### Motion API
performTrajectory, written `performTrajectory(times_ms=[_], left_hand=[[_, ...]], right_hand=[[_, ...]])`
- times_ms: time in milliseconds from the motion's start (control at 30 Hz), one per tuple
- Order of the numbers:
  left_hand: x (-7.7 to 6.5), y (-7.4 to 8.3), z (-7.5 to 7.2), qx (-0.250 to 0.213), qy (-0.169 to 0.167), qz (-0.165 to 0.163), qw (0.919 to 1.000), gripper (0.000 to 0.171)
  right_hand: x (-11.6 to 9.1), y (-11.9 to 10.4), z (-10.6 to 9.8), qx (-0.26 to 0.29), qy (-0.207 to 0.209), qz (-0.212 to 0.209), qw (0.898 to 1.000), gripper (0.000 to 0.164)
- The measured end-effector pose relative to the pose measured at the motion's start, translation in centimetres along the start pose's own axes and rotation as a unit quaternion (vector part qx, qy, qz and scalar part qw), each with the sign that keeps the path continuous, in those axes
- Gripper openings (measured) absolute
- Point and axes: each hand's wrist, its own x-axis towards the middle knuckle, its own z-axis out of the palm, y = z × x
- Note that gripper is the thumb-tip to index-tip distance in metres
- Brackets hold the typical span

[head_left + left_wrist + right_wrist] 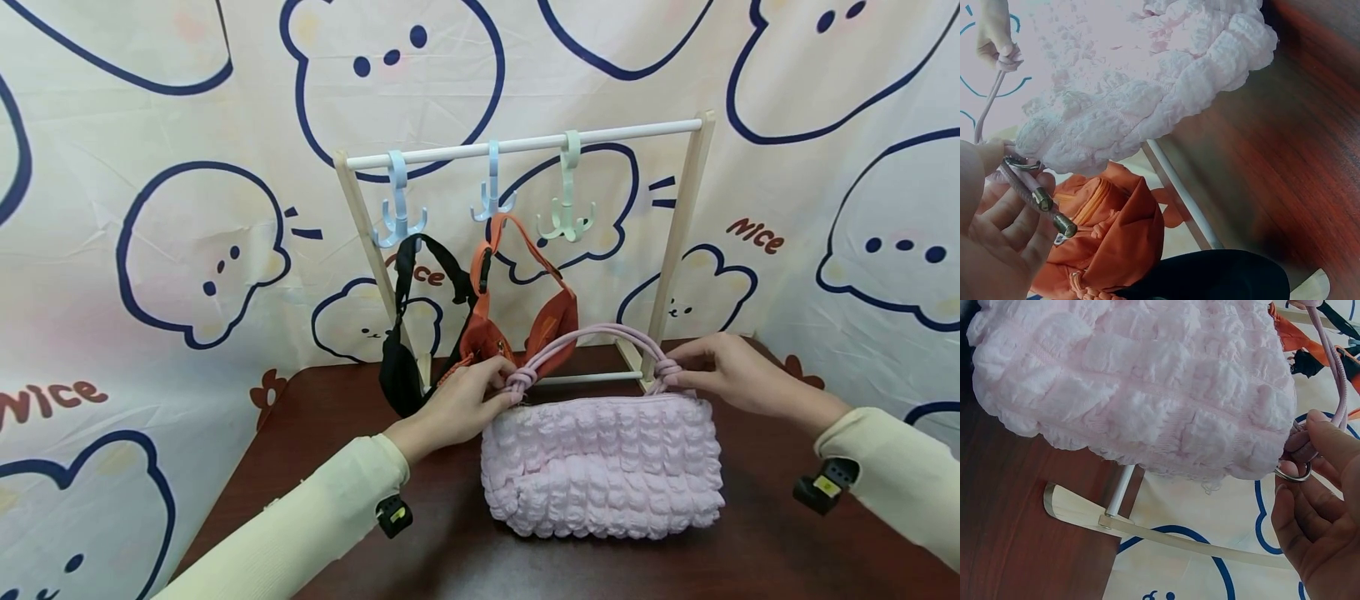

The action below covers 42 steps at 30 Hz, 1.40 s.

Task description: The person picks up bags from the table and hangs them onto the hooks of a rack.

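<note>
A pink puffy handbag (pixel 603 467) is held up by its cord handle (pixel 600 331), in front of the rack. My left hand (pixel 468 400) pinches the knot at the handle's left end; in the left wrist view, metal-tipped cord ends (pixel 1065 225) lie against its fingers. With thumb and fingers, my right hand (pixel 731 375) pinches the knot at the right end, beside a metal ring (pixel 1294 475). Behind the handbag, an orange bag (pixel 555 325) hangs from the middle blue hook (pixel 492 196). A black bag (pixel 401 367) hangs from the left blue hook (pixel 398 208).
A wooden rack with a white top bar (pixel 525 143) stands at the back of the dark brown table (pixel 337 467). On its right side hangs a green hook (pixel 567 200) with nothing on it. A patterned cloth (pixel 210 333) lines the walls behind.
</note>
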Motion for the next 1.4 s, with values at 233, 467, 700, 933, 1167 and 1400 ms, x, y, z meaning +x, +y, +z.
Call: performTrajectory(times_ms=[233,467,700,933,1167,1400], left_hand=[[0.3,0.0,-0.1,0.007,0.008,0.001,0.9999,0.021],[0.7,0.0,-0.3,-0.002,0.01,0.001,0.9999,0.022],[1.0,0.1,-0.7,-0.007,0.011,-0.006,0.9999,0.023],[1.2,0.2,-0.9,-0.003,0.014,-0.007,0.9999,0.022],[1.4,0.3,-0.9,-0.009,0.018,-0.012,0.9997,0.024],[1.6,0.2,-1.0,-0.017,0.025,-0.019,0.9994,0.023]], right_hand=[[0.4,0.0,-0.4,0.011,0.002,-0.007,1.0,0.023],[0.6,-0.2,-0.7,0.018,0.005,-0.014,1.0,0.022],[0.9,0.0,-0.9,0.028,0.007,-0.021,0.999,0.021],[1.2,0.0,-1.2,0.018,0.015,-0.017,1.0,0.02],[1.6,0.1,-1.4,0.023,0.02,-0.027,0.999,0.019],[1.9,0.0,-1.7,0.023,0.032,-0.039,0.998,0.019]])
